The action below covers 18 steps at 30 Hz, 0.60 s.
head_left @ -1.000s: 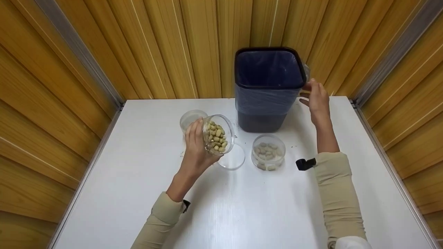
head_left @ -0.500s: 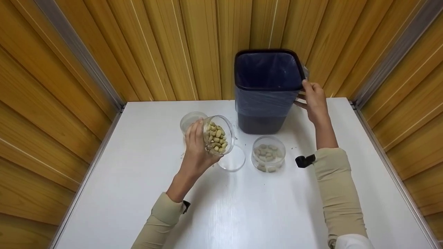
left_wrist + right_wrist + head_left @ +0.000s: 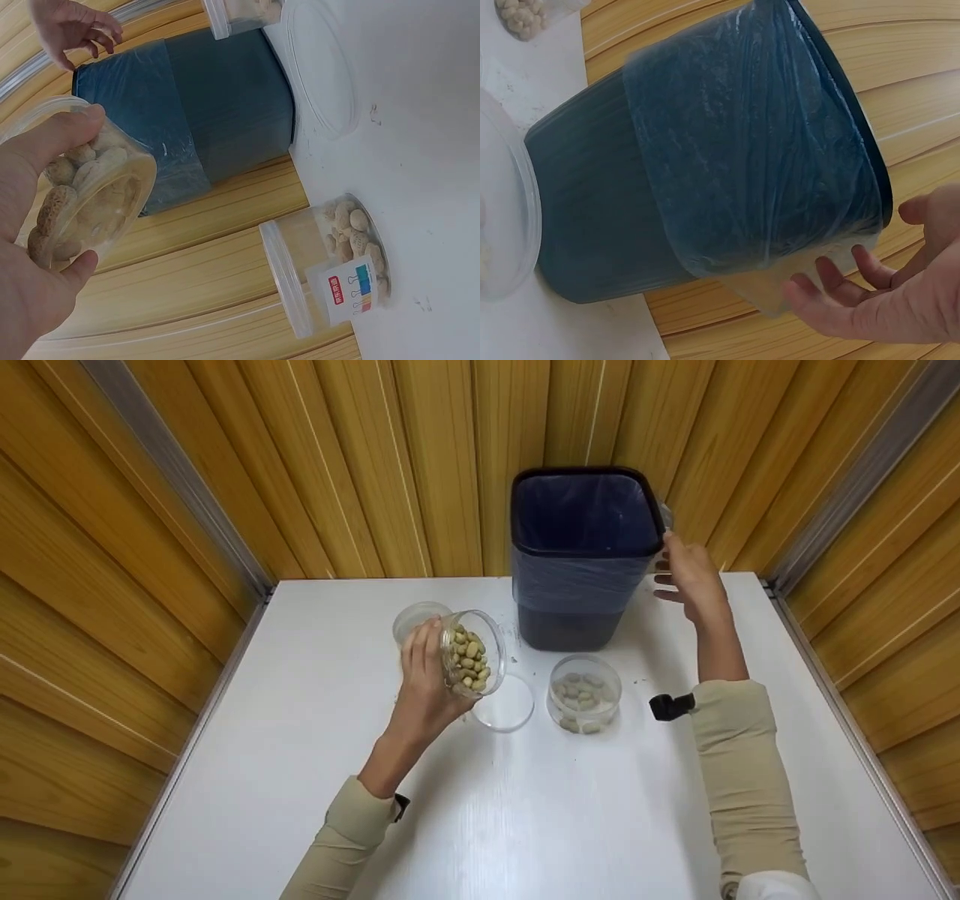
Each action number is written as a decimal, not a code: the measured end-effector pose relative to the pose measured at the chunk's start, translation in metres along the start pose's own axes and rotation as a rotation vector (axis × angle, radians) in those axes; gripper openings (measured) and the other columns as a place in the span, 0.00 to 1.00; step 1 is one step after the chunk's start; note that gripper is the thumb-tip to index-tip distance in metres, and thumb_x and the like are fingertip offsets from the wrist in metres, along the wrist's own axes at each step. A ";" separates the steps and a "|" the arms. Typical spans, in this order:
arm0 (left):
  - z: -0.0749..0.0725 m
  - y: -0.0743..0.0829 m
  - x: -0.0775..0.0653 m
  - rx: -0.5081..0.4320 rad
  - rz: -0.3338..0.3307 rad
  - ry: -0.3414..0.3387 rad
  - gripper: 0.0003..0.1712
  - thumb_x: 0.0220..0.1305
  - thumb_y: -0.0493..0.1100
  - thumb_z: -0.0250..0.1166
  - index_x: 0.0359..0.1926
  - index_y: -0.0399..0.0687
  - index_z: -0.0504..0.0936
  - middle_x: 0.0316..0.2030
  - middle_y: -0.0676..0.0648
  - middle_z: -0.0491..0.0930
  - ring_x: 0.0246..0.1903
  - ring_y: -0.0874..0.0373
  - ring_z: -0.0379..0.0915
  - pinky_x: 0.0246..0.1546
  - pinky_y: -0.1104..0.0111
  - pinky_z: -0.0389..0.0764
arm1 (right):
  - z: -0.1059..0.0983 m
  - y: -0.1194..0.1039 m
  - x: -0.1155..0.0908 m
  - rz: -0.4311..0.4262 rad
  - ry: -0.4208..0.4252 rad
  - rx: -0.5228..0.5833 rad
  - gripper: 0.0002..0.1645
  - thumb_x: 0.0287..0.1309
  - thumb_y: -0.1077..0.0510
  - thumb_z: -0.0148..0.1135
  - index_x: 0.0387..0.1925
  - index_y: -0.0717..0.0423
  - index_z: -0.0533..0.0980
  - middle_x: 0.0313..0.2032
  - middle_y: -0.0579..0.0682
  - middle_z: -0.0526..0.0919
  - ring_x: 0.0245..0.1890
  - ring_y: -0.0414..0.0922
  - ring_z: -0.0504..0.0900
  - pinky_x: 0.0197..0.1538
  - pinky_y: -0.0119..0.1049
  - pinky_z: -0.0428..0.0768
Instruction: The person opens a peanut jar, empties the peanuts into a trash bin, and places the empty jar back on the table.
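My left hand [image 3: 426, 686] grips a clear plastic jar [image 3: 126, 180] of unshelled peanuts [image 3: 470, 662], held above the table with its mouth tilted to the right. In the left wrist view, thumb and fingers wrap the jar's side. My right hand [image 3: 699, 579] is at the right side of a dark trash bin [image 3: 570, 626] lined with a plastic bag [image 3: 735, 150]. Its fingers are spread and bent loosely, holding nothing, close to the bag's loose flap [image 3: 769, 289]. Whether a fingertip touches the bag or rim is hard to tell.
A clear jar of peanuts [image 3: 583, 697] stands in front of the bin. Left of it lies a round clear lid [image 3: 504, 720]. Behind my left hand stands a labelled jar [image 3: 341, 262] with peanuts. Small crumbs dot the white table [image 3: 525, 825]; wooden panels [image 3: 435, 472] enclose it.
My right hand came to the bin's rim with its thumb on it, then drew slightly right, fingers spreading. The left hand and its jar stay nearly still.
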<state>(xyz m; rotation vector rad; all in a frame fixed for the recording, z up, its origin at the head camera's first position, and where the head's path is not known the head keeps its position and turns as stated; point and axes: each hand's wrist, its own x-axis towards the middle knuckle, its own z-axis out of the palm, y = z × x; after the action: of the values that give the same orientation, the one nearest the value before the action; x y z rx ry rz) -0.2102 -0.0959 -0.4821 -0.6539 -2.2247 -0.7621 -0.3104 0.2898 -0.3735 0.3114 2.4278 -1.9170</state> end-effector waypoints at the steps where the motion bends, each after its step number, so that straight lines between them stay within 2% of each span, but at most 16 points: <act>1: 0.000 0.000 0.000 0.001 0.003 0.000 0.71 0.34 0.47 0.88 0.74 0.31 0.54 0.70 0.33 0.61 0.69 0.37 0.55 0.68 0.49 0.69 | 0.000 -0.001 0.000 -0.019 0.010 0.006 0.37 0.75 0.35 0.38 0.62 0.65 0.63 0.51 0.55 0.68 0.52 0.51 0.74 0.65 0.52 0.76; 4: 0.000 0.000 0.001 -0.001 0.004 0.004 0.71 0.33 0.46 0.88 0.74 0.32 0.54 0.70 0.33 0.61 0.69 0.37 0.55 0.68 0.49 0.68 | 0.001 -0.002 0.001 -0.060 0.031 0.036 0.25 0.76 0.40 0.42 0.53 0.57 0.66 0.50 0.53 0.69 0.49 0.48 0.77 0.64 0.49 0.77; 6: 0.001 0.001 0.002 0.000 0.009 0.007 0.71 0.33 0.46 0.88 0.74 0.32 0.54 0.70 0.33 0.61 0.69 0.38 0.55 0.68 0.49 0.69 | 0.002 -0.001 0.004 -0.070 0.033 0.061 0.21 0.77 0.43 0.45 0.52 0.56 0.67 0.49 0.52 0.70 0.48 0.46 0.79 0.64 0.48 0.77; 13: 0.001 0.004 0.009 -0.016 0.029 0.002 0.71 0.33 0.45 0.88 0.74 0.32 0.55 0.70 0.33 0.61 0.70 0.38 0.54 0.69 0.49 0.68 | 0.005 0.009 0.009 -0.058 0.036 0.233 0.18 0.76 0.46 0.48 0.51 0.56 0.67 0.52 0.53 0.70 0.48 0.47 0.78 0.68 0.53 0.72; 18: 0.002 0.005 0.016 -0.022 0.040 0.006 0.72 0.30 0.43 0.88 0.73 0.32 0.54 0.69 0.32 0.62 0.70 0.36 0.55 0.70 0.49 0.66 | 0.012 0.012 0.010 -0.052 0.055 0.325 0.18 0.75 0.45 0.49 0.49 0.56 0.65 0.51 0.54 0.69 0.48 0.48 0.78 0.67 0.54 0.73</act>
<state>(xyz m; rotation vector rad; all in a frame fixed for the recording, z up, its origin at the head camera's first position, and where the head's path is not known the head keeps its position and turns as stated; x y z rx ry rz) -0.2180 -0.0878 -0.4696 -0.7037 -2.1938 -0.7684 -0.3194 0.2826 -0.3894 0.3148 2.1676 -2.3556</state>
